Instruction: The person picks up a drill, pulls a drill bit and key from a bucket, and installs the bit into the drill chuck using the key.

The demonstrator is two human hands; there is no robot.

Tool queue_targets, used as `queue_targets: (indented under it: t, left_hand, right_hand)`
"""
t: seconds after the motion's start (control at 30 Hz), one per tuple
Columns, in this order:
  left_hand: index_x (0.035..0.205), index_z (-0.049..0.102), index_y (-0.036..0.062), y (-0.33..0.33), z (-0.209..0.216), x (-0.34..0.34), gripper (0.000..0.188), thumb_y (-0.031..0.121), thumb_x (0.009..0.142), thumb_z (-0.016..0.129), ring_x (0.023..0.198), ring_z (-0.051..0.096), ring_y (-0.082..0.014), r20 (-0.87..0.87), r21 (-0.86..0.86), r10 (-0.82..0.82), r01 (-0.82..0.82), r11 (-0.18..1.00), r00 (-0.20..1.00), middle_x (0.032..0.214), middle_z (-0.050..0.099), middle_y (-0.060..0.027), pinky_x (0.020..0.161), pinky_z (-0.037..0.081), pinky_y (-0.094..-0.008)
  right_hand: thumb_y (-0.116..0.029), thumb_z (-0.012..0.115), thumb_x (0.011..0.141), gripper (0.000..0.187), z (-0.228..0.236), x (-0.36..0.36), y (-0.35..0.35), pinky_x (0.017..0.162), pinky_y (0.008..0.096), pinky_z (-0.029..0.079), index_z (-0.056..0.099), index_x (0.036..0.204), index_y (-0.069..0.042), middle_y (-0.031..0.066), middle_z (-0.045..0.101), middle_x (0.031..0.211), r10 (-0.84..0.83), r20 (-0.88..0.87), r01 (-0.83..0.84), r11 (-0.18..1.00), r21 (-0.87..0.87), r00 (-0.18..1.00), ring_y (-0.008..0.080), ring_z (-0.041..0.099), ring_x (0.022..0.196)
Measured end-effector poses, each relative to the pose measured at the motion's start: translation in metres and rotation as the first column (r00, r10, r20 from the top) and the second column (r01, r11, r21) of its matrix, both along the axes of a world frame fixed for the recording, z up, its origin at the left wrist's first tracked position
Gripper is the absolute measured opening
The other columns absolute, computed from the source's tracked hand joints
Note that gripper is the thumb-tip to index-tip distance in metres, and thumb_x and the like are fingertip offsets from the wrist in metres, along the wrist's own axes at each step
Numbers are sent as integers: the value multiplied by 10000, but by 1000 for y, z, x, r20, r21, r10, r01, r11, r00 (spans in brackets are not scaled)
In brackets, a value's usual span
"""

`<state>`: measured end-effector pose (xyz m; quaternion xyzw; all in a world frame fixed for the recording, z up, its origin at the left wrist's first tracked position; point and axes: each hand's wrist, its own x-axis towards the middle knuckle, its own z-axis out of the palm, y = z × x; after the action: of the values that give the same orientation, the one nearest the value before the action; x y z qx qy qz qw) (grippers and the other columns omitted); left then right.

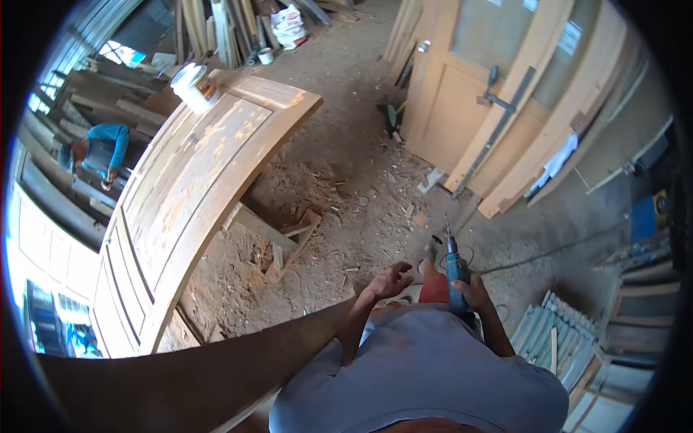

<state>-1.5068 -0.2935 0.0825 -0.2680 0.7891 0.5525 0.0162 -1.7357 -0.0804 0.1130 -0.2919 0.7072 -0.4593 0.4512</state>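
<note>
Drill: we hold the teal drill (455,268) in front of us, a little to the right, its bit (447,224) pointing away from our body above the littered floor (361,238)
Right hand: our right hand (473,291) has its fingers closed around the back part of the drill
Left hand: our left hand (390,280) is to the left of the drill and apart from it, fingers loosely bent and parted
Flat door: the wooden door (209,159) lies to our left, its face patchy, above a wooden stand (263,229)
Bucket: a white bucket (195,88) stands at the wooden door's far left corner
Clamp: a long clamp (494,130) runs along the upright door (462,108) at the far right
Co-worker: a person (108,148) in teal sleeves is beyond the wooden door's left edge
</note>
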Motion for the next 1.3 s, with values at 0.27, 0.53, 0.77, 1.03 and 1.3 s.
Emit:
queue_targets:
  t: [0.27,0.53,0.77,1.03,1.3]
  left_hand:
    - [1365,542,44,-86,-11,-39,566,395,939,672,1066,658,-390,-7,-116,470,-468,876,883,1291,641,-211,930,525,-471]
    - [1370,534,74,-226,30,-114,582,307,869,717,1284,479,-441,-183,-582,624,-596,554,759,1373,543,-236,1072,401,-527]
    - [1458,448,126,-313,88,-151,752,404,832,759,1405,365,-450,-206,-669,799,-677,306,565,1520,383,-283,1161,290,-561]
    - [1538,345,109,-464,95,-138,914,522,827,743,1487,245,-467,-110,-747,873,-619,242,475,1578,301,-309,1207,199,-570]
    - [1628,92,68,-570,81,-160,1178,670,806,682,1543,21,-487,223,-753,888,-508,418,402,1658,74,-317,1238,50,-587]
  right_hand:
    - [-284,735,862,398,-17,-117,-120,822,354,539,669,1155,-22,72,711,1032,281,87,-283,959,7,956,160,663,930]
    - [-368,738,861,385,-31,-220,-233,720,357,540,699,1026,-22,42,704,884,388,97,-396,915,82,917,149,644,814]
    - [-397,713,870,430,-17,-269,-287,713,362,529,705,1073,-19,53,707,886,367,108,-377,921,98,924,152,647,802]
    - [-413,729,854,450,-71,-305,-363,754,393,536,706,1076,-22,106,736,942,382,81,-390,893,224,921,200,692,842]
    - [-404,717,849,458,-68,-340,-504,766,392,534,687,1054,5,98,707,880,322,74,-329,900,284,944,199,676,827]
